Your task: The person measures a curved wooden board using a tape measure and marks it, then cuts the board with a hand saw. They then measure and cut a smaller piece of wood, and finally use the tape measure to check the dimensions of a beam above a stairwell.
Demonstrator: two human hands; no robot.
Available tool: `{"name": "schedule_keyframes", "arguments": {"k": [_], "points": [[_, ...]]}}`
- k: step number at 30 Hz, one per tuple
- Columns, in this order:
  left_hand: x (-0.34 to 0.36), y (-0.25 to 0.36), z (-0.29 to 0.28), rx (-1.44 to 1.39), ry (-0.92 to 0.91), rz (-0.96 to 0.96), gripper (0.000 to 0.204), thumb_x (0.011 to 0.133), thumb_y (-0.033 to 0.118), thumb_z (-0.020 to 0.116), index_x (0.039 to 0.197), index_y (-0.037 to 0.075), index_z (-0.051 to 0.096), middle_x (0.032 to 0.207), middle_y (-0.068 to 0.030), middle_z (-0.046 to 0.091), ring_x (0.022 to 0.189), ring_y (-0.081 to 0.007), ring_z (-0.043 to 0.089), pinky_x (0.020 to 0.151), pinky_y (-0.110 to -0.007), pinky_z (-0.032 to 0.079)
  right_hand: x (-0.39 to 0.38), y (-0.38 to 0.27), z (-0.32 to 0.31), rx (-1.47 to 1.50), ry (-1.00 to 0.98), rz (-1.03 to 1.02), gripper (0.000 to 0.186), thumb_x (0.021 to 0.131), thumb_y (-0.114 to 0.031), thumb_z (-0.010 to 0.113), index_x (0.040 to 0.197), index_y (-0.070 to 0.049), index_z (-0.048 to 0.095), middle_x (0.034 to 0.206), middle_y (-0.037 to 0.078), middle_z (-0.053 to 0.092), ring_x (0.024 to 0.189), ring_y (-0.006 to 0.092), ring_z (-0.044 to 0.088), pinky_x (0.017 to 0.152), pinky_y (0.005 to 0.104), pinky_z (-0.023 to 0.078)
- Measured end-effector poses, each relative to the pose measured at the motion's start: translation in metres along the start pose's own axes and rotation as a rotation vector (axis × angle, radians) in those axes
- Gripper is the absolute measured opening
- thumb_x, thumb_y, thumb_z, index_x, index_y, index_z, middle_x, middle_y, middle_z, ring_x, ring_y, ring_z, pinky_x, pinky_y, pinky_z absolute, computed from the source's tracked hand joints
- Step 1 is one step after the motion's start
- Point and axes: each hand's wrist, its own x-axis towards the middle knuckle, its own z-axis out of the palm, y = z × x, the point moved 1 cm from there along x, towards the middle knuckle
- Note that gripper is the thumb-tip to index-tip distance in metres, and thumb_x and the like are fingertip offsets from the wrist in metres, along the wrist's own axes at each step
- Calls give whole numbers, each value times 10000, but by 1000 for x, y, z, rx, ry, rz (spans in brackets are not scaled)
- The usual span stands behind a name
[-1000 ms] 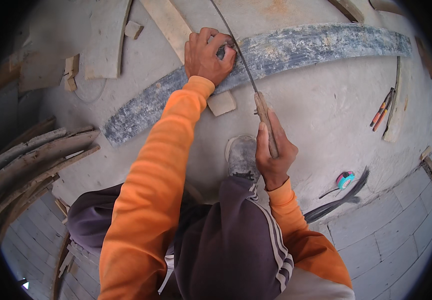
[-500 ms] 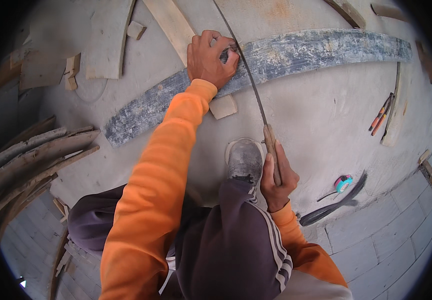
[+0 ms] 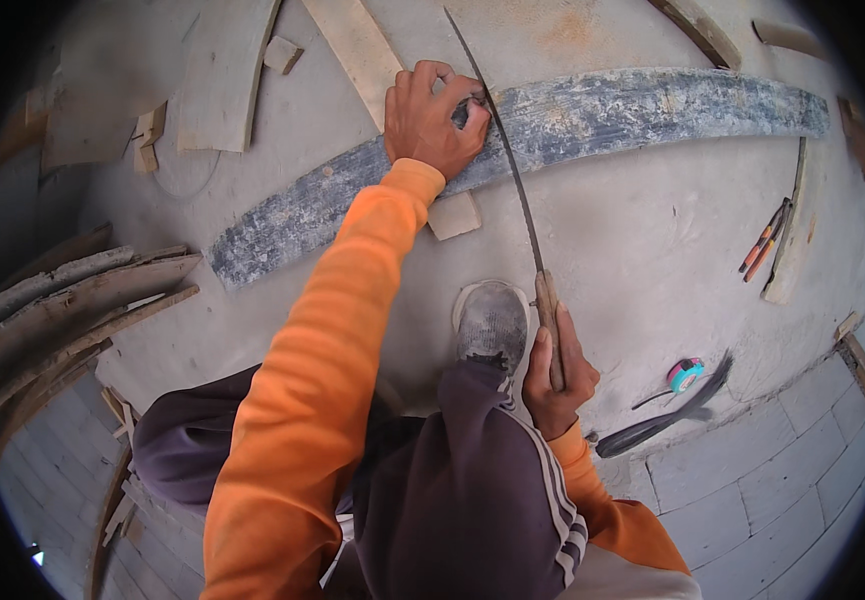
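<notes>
A long, curved wooden board [image 3: 642, 112], stained blue-grey, lies across the floor in front of me. My left hand [image 3: 434, 120] bears down on it, fingers and thumb curled in against its surface close beside a saw blade. My right hand [image 3: 560, 378] is wrapped round the wooden handle of a hand saw [image 3: 520, 195]. Its thin dark blade crosses the board just right of my left fingertips, the tip reaching past the far edge. Under the near edge of the board sits a small wood block [image 3: 454, 215]. Whether the blade has cut into the board is hard to see.
My shoe [image 3: 492, 322] is just left of the saw handle. Pliers [image 3: 764, 240] lie by a wood strip [image 3: 790, 225] at right. A tape measure [image 3: 685, 375] rests near a dark bundle of strands [image 3: 667, 412]. Curved planks [image 3: 82, 305] are stacked at left.
My right hand has drawn the saw back toward me, bringing the blade's tip into view beyond the board. My left hand stays in place on the board.
</notes>
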Motion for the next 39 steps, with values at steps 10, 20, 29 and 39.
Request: {"name": "schedule_keyframes", "arguments": {"k": [10,20,29,39], "points": [[3,-9,-28,-5,124,-24,433,772,220,777,1140,88,590,1121,-109,570,1064,-337,517,961,-420,418,83,11,66,118,146,-259,398,914,16,691,1310,42,658,994,215,767,770,178,762,639,280,567],[-21,-79,-125,53,-826,-359,956,582,687,893,1170,-17,623,1164,-199,671,1131,-337,649,952,-386,512,82,8,65,190,150,-250,383,924,18,673,1306,47,663,1016,220,768,792,166,756,662,276,571],[-19,-61,-138,56,-652,-463,749,572,658,913,961,88,621,912,-61,687,852,-234,667,805,-357,515,71,16,63,168,207,-303,410,872,41,703,1281,60,671,999,216,767,697,201,751,614,282,566],[-38,-47,-150,42,-413,-389,627,650,576,908,823,86,557,755,-19,555,687,-189,533,669,-343,460,66,16,51,215,249,-431,420,830,58,741,1243,79,671,991,214,763,679,230,750,600,295,573]]}}
